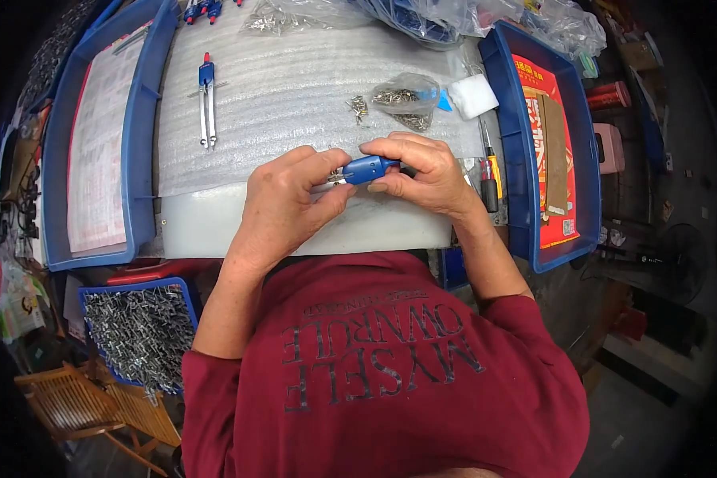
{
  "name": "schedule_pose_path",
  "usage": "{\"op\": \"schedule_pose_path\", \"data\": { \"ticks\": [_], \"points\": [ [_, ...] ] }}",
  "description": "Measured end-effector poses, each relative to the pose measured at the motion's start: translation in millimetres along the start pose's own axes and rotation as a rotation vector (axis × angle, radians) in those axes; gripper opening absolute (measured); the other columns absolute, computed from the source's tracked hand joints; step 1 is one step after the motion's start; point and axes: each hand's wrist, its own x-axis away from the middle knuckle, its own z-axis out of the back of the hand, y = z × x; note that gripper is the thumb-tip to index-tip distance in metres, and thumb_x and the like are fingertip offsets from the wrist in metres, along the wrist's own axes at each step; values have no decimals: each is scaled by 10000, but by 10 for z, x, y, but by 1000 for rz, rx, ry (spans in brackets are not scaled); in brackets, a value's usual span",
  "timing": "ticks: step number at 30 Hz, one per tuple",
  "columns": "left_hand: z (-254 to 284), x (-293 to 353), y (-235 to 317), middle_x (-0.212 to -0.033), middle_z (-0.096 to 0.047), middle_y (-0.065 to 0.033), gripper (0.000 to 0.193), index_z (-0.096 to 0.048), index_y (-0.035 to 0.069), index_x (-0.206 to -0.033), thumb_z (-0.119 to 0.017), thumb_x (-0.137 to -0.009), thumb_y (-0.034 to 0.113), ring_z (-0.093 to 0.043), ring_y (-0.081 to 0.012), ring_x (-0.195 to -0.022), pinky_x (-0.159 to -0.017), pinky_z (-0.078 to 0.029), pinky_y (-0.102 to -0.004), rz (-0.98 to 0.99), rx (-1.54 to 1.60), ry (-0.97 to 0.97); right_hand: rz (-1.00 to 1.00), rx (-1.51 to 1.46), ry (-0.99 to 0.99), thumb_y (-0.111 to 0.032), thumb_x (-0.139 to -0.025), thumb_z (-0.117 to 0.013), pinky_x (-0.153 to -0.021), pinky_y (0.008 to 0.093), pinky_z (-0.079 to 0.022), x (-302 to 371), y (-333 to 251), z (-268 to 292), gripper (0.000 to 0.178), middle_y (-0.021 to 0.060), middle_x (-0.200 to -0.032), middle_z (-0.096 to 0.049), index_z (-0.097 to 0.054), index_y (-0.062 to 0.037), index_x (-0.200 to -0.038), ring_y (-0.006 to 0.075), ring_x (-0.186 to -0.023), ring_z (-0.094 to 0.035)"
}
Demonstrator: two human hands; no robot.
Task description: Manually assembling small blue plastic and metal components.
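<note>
Between both hands, above the near edge of the work surface, is a drawing compass with a blue head (364, 170) and silvery legs. My left hand (291, 191) pinches it at the leg end, thumb and forefinger closed. The fingers and thumb of my right hand (422, 171) close around the other end of the blue head and hide its tip. Another compass (206, 99), blue-headed with a red tip, lies on the foam sheet (279, 103) to the left. Beyond my right hand sit a plastic bag of small brass-coloured screws (406, 99) and a loose pile of screws (358, 107).
Blue trays stand left (139, 159) and right (518, 159). Beside the right one lie a screwdriver (487, 179) and a white foam block (473, 96). Clear plastic bags (422, 20) line the back. A blue bin of metal parts (139, 334) sits low at left.
</note>
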Motion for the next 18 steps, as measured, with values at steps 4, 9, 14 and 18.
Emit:
{"op": "schedule_pose_path", "data": {
  "ticks": [4, 9, 14, 18],
  "points": [
    [1, -2, 0, -618, -500, -64, 250, -623, 67, -886, -674, -642, 47, -489, -167, -529, -494, -392, -282, 20, -7, -7, 42, 2, 0, -155, -660, -716, -557, 268, -429, -12, 14, -9, 353, 72, -740, -584, -607, -9, -963, 157, -616, -540],
    [-4, -3, -4, -633, -526, -73, 244, -630, 91, -889, -676, -649, 90, -520, -207, -532, -496, -411, -308, 21, -8, -14, 120, 3, 39, -136, -661, -710, -546, 283, -424, -3, 32, -37, 323, 77, -687, -568, -609, 5, -934, 196, -598, -538],
    [-3, 2, -1, -642, -534, -80, 251, -630, 84, -893, -677, -646, 86, -535, -225, -549, -507, -420, -317, 18, -15, -39, 93, -31, 9, -128, -655, -711, -543, 287, -422, 7, 34, -8, 314, 79, -679, -573, -612, 11, -919, 196, -603, -546],
    [2, 3, 8, -644, -535, -79, 255, -631, 84, -895, -677, -644, 87, -540, -231, -556, -507, -421, -320, 8, -31, -45, 111, -64, -49, -118, -646, -714, -540, 287, -422, -19, 66, 36, 301, 83, -673, -583, -618, 15, -898, 194, -599, -548]
  ]
}}
